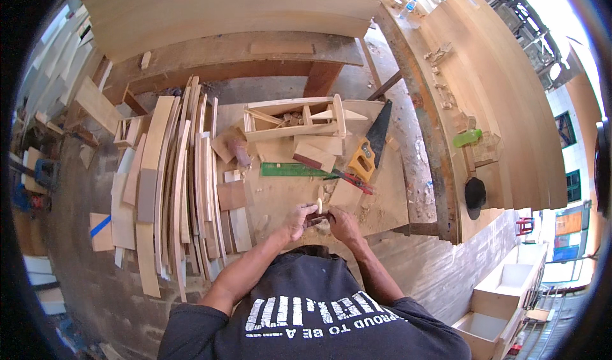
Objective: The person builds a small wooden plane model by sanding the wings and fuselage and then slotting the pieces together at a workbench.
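gripping slim pale pc (319, 205) w/ curled l hand (297, 223), lower ctr of frame; pointing up-frame, just left of r hand (344, 225), also curled; can't tell r's hold.

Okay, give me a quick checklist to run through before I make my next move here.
1. Small pale piece in hand: ok, the left hand pinches it upright.
2. Right hand grip: cannot tell, its fingertips are close by, but what they hold is too small to make out.
3. Handsaw away from the hands: ok, it lies beyond the right hand, touching neither.
4. Green ruler in sight: ok, it lies ahead of the hands.
5. Work surface free of clutter: not ok, offcuts such as the brown square lie around it.
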A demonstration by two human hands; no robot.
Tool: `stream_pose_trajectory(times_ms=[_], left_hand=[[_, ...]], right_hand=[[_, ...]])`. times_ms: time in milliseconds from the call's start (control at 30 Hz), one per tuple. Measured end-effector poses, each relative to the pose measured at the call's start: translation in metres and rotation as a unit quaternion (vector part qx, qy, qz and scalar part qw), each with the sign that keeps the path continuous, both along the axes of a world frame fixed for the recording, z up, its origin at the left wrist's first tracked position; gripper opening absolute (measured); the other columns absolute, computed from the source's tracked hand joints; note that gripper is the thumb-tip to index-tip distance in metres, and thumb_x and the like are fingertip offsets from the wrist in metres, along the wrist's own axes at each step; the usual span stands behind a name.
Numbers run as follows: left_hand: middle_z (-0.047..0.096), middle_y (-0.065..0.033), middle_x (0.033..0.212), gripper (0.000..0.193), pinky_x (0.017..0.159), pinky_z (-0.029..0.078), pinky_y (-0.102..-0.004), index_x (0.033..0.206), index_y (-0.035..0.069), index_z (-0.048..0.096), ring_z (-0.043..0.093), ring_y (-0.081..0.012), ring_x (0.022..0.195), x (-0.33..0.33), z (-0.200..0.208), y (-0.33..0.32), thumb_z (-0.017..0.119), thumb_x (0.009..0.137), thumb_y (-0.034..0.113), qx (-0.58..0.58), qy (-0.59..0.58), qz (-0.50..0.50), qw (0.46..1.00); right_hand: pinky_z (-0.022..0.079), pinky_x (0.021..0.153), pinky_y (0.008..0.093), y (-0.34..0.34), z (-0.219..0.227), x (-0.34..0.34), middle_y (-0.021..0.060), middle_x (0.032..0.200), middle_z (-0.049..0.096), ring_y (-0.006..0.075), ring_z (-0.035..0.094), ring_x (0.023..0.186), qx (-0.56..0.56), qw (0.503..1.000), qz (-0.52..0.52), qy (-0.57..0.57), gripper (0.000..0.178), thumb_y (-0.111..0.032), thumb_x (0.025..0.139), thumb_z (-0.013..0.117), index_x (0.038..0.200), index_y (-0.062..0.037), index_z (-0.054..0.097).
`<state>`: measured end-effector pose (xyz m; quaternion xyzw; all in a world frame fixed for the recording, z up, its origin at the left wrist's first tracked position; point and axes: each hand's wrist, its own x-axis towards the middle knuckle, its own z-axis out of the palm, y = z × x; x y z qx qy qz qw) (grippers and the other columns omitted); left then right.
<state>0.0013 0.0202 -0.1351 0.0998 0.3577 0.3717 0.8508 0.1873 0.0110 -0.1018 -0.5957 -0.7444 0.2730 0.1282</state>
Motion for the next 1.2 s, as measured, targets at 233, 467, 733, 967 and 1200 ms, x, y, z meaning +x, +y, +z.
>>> stream_pose_trajectory(times_ms=[233, 467, 733, 967, 1200], left_hand=[[0.07, -0.006, 0.1, 0.02, 0.074, 0.056, -0.0302, 0.113, 0.006, 0.065, 0.068, -0.0174, 0.097, -0.022, 0.014, 0.009, 0.058, 0.098, 0.018, -0.018, -0.07, 0.059, 0.996], [0.07, -0.0044, 0.1, 0.022, 0.072, 0.055, -0.0287, 0.112, 0.004, 0.065, 0.068, -0.0167, 0.095, -0.019, 0.071, 0.026, 0.058, 0.099, 0.019, 0.026, -0.09, 0.093, 0.991], [0.069, -0.0027, 0.096, 0.019, 0.066, 0.052, -0.0268, 0.107, 0.007, 0.067, 0.066, -0.0128, 0.091, -0.016, 0.077, 0.027, 0.058, 0.099, 0.022, 0.045, -0.096, 0.108, 0.989], [0.07, 0.0001, 0.094, 0.018, 0.064, 0.054, -0.0257, 0.108, 0.008, 0.068, 0.066, -0.0096, 0.087, -0.011, 0.09, 0.031, 0.06, 0.098, 0.02, 0.03, -0.056, 0.113, 0.992], [0.07, 0.0014, 0.093, 0.019, 0.064, 0.054, -0.0248, 0.112, 0.008, 0.068, 0.065, -0.0092, 0.081, -0.008, 0.079, 0.034, 0.06, 0.098, 0.019, 0.041, -0.05, 0.111, 0.992]], right_hand=[[0.052, 0.065, 0.0338, 0.02, 0.055, 0.026, 0.0131, 0.078, 0.066, 0.0204, 0.065, 0.068, 0.034, 0.98, -0.101, 0.17, 0.007, -0.004, 0.091, 0.062, 0.097, -0.0009, 0.065], [0.052, 0.067, 0.0246, 0.048, 0.097, 0.008, 0.0039, 0.079, 0.065, 0.0092, 0.062, 0.073, -0.042, 0.909, -0.081, 0.407, 0.008, -0.004, 0.095, 0.064, 0.097, 0.0034, 0.065], [0.05, 0.062, 0.0238, 0.054, 0.095, 0.012, 0.0037, 0.076, 0.064, 0.009, 0.061, 0.068, 0.012, 0.936, -0.047, 0.35, 0.008, -0.003, 0.096, 0.061, 0.098, 0.0038, 0.066], [0.048, 0.057, 0.0235, 0.059, 0.112, 0.006, 0.0032, 0.071, 0.063, 0.0078, 0.059, 0.062, -0.07, 0.931, -0.068, 0.352, 0.01, -0.004, 0.096, 0.061, 0.092, 0.0043, 0.066], [0.046, 0.052, 0.0228, 0.064, 0.12, -0.02, 0.0029, 0.069, 0.063, 0.0076, 0.058, 0.058, -0.105, 0.921, -0.11, 0.36, 0.014, -0.006, 0.096, 0.061, 0.09, 0.0054, 0.065]])
